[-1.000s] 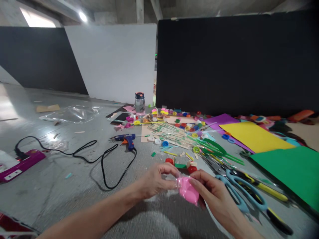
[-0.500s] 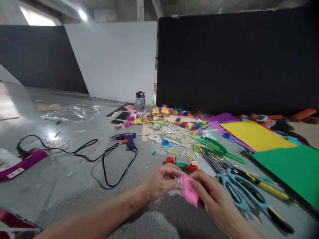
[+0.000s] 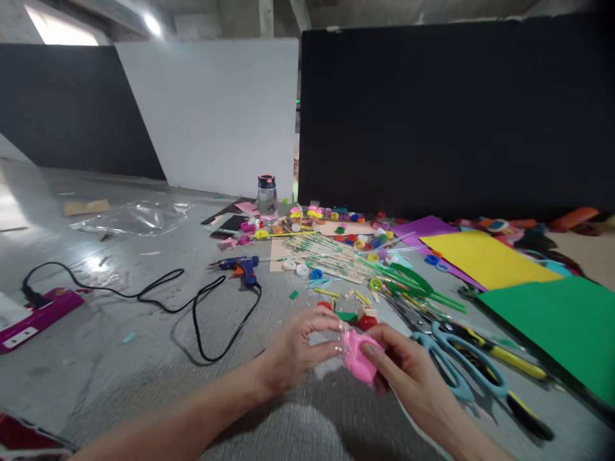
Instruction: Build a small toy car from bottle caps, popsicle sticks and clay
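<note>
Between my two hands is a small clear plastic bag of pink modelling clay [image 3: 359,362], held low over the grey surface. My right hand [image 3: 408,365] grips the pink body, its thumb pressed on the near face. At the bag's other end, my left hand [image 3: 300,346] pinches the loose clear film between thumb and fingers. Just beyond the hands lie red bottle caps [image 3: 369,320] with a green strip [image 3: 346,316] between them. Scissors with blue handles [image 3: 468,355] rest close to my right hand.
A blue glue gun [image 3: 246,267] lies left of centre, its black cord running to a magenta power strip [image 3: 41,320]. Wooden sticks [image 3: 327,256], coloured caps and a water bottle [image 3: 267,195] are farther back. Green [image 3: 557,326] and yellow sheets [image 3: 490,256] lie right.
The bag of clay has tilted a little in my hands and its clear end shows more. My left thumb and fingers sit slightly farther apart on the film. The whole view has shifted slightly.
</note>
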Available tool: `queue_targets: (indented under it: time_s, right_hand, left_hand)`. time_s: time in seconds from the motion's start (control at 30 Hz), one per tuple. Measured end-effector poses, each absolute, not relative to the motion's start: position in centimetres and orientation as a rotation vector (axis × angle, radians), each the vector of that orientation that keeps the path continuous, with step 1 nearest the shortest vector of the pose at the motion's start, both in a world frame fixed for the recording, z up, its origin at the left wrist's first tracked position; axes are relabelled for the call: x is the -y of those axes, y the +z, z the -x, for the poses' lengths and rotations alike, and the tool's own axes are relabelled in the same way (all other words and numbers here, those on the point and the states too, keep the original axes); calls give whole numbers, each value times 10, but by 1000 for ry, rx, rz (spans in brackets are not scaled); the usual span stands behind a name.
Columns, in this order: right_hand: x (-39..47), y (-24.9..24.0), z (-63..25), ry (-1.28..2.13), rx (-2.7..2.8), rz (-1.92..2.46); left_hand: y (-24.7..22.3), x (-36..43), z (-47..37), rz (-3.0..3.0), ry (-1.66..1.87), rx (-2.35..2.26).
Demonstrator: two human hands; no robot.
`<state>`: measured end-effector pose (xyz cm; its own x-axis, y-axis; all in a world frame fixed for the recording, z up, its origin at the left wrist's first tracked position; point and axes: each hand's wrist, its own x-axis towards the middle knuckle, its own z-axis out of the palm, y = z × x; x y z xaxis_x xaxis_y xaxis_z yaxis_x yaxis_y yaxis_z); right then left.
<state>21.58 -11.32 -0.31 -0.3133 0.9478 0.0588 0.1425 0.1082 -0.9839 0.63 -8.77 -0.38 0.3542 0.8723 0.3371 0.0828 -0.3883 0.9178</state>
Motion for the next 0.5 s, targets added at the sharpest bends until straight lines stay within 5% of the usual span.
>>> queue_targets:
  time_s: [0.5]
  right_hand:
    - [116,5,-221,880,1856,1136]
  left_hand:
    - [14,91,-7,-1410,859,-905]
